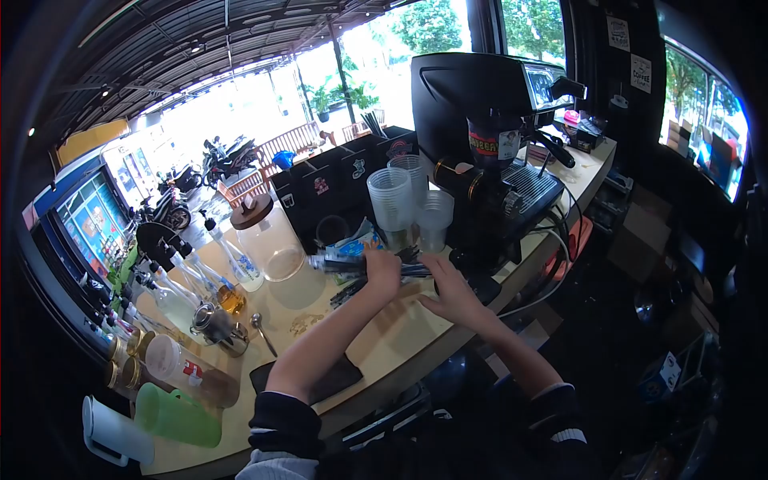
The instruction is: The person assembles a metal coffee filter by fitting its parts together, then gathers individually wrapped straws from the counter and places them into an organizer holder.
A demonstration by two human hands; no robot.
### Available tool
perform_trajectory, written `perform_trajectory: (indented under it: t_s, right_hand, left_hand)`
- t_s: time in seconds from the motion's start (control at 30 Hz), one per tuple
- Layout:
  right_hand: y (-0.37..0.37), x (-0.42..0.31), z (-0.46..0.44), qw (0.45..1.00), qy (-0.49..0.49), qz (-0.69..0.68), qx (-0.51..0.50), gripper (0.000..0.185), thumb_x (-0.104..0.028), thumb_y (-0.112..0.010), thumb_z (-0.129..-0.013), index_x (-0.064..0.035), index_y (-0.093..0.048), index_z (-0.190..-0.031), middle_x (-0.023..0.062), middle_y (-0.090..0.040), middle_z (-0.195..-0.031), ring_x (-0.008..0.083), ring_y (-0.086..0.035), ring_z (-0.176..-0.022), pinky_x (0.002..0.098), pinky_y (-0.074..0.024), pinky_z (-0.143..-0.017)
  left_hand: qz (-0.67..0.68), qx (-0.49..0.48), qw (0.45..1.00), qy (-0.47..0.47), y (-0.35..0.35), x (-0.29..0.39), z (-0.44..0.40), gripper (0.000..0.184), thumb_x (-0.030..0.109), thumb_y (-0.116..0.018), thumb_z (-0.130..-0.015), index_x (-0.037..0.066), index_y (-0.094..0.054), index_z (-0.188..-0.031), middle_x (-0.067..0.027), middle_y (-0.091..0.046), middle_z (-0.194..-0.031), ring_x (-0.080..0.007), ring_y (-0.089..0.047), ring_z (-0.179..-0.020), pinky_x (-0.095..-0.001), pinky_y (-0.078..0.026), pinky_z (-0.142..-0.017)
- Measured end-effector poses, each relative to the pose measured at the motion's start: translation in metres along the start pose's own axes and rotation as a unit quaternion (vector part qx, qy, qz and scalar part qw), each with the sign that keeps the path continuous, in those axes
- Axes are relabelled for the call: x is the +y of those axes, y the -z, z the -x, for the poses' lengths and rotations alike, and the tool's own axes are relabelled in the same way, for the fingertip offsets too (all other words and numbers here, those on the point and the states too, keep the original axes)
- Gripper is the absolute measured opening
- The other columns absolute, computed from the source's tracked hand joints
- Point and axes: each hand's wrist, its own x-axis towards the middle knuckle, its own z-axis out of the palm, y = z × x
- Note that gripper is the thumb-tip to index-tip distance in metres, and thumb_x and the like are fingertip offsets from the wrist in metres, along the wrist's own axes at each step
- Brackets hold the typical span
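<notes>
My left hand (382, 268) is closed on a bundle of dark, wrapped thin sticks (346, 264) that points left toward the glass jar (272, 240). More of the dark sticks (352, 291) lie loose on the counter below it. My right hand (448, 288) has its fingers spread, low over the counter beside the ends of the sticks. Behind both hands stand stacks of clear plastic cups (390, 200). A blue and white packet (356, 242) is just behind my left hand.
A black espresso machine (456, 96) stands at the back right. Pump bottles (236, 256), a metal pitcher (222, 328), a spoon (263, 334), a dark mat (328, 378), a green pitcher (178, 416) and a white pitcher (118, 430) are on the left.
</notes>
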Motion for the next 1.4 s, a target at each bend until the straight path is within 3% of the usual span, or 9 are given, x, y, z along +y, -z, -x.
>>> perform_trajectory:
  t_s: [0.33, 0.5, 0.7, 0.9, 0.97, 1.03, 1.17, 1.23, 1.4]
  right_hand:
    - [-0.072, -0.006, -0.067, 0.98, 0.074, -0.183, 0.02, 0.033, -0.013, -0.069, -0.068, -0.0008, -0.057, -0.097, 0.0178, -0.064, -0.084, 0.0358, -0.061, -0.082, 0.0385, -0.0483, -0.068]
    - [-0.097, -0.024, -0.07, 0.975, 0.072, -0.204, -0.055, 0.028, -0.013, -0.066, -0.071, -0.0008, -0.058, -0.096, 0.0188, -0.063, -0.088, 0.0362, -0.06, -0.086, 0.0399, -0.047, -0.07]
    - [-0.113, -0.041, -0.089, 0.965, 0.149, -0.2, -0.081, 0.03, -0.016, -0.064, -0.075, -0.0013, -0.057, -0.1, 0.0177, -0.063, -0.094, 0.0326, -0.06, -0.089, 0.0375, -0.0463, -0.076]
    - [-0.131, -0.036, -0.115, 0.943, 0.158, -0.281, -0.083, 0.027, -0.019, -0.064, -0.081, -0.0011, -0.054, -0.098, 0.0102, -0.061, -0.08, 0.0173, -0.061, -0.077, 0.0318, -0.0478, -0.067]
    - [-0.089, -0.082, -0.117, 0.913, -0.049, -0.348, -0.207, 0.023, -0.021, -0.065, -0.081, -0.0017, -0.053, -0.087, 0.0034, -0.056, -0.065, 0.0101, -0.057, -0.06, 0.0251, -0.0449, -0.053]
    - [-0.093, -0.098, -0.115, 0.885, -0.046, -0.414, -0.209, 0.023, -0.021, -0.065, -0.082, -0.0036, -0.051, -0.08, -0.0021, -0.051, -0.058, 0.0044, -0.05, -0.049, 0.0206, -0.0389, -0.045]
    - [-0.108, -0.132, -0.097, 0.803, -0.026, -0.52, -0.29, 0.019, -0.018, -0.067, -0.08, -0.005, -0.053, -0.076, 0.0011, -0.054, -0.059, 0.008, -0.052, -0.049, 0.0216, -0.0396, -0.045]
    - [-0.118, -0.146, -0.088, 0.764, -0.004, -0.534, -0.363, 0.018, -0.017, -0.067, -0.08, -0.0046, -0.054, -0.077, 0.0013, -0.054, -0.058, 0.0091, -0.054, -0.05, 0.0225, -0.0411, -0.046]
    - [-0.162, -0.169, -0.068, 0.688, -0.022, -0.57, -0.449, 0.019, -0.004, -0.068, -0.076, -0.0008, -0.055, -0.09, 0.0059, -0.058, -0.071, 0.0133, -0.059, -0.066, 0.026, -0.0482, -0.057]
  left_hand:
    - [-0.123, 0.146, 0.981, 0.023, 0.063, -0.023, 0.055, 0.035, 0.013, -0.058, -0.076, 0.004, -0.049, -0.109, -0.0048, -0.062, -0.069, -0.0199, -0.062, -0.072, -0.0502, -0.027, -0.099]
    - [-0.104, 0.165, 0.981, 0.015, 0.054, -0.051, 0.073, 0.041, 0.015, -0.057, -0.077, 0.008, -0.048, -0.117, -0.0041, -0.061, -0.071, -0.0181, -0.06, -0.072, -0.0543, -0.019, -0.105]
    - [-0.098, 0.205, 0.974, -0.017, 0.081, -0.078, 0.121, 0.052, 0.02, -0.06, -0.076, 0.01, -0.044, -0.124, -0.0136, -0.049, -0.117, -0.024, -0.041, -0.119, -0.0616, -0.008, -0.106]
    - [0.285, 0.34, 0.896, -0.035, 0.089, -0.116, 0.166, 0.054, 0.022, -0.07, -0.069, 0.012, -0.047, -0.117, -0.0092, -0.045, -0.123, -0.0238, -0.039, -0.121, -0.0565, -0.011, -0.106]
    - [0.343, 0.36, 0.867, -0.012, 0.066, -0.134, 0.175, 0.047, 0.019, -0.069, -0.071, 0.01, -0.048, -0.112, -0.009, -0.046, -0.12, -0.0215, -0.042, -0.118, -0.0481, -0.016, -0.108]
    - [0.504, 0.462, 0.722, 0.107, 0.038, -0.146, 0.178, 0.052, 0.018, -0.07, -0.072, 0.006, -0.045, -0.116, -0.0099, -0.05, -0.112, -0.0222, -0.048, -0.109, -0.0375, -0.029, -0.102]
    - [0.639, 0.469, 0.598, 0.119, 0.006, -0.157, 0.179, 0.057, 0.02, -0.072, -0.073, 0.003, -0.043, -0.119, -0.0093, -0.051, -0.109, -0.0197, -0.05, -0.103, -0.0316, -0.036, -0.095]
    - [0.826, 0.323, 0.462, 0.016, -0.013, -0.157, 0.187, 0.068, 0.023, -0.074, -0.071, 0.001, -0.038, -0.125, -0.0089, -0.051, -0.113, -0.0193, -0.05, -0.104, -0.0318, -0.038, -0.093]
    - [0.78, 0.177, 0.598, -0.053, -0.013, -0.172, 0.209, 0.061, 0.022, -0.074, -0.071, 0.0, -0.045, -0.12, -0.0137, -0.057, -0.112, -0.0215, -0.052, -0.11, -0.0346, -0.041, -0.093]
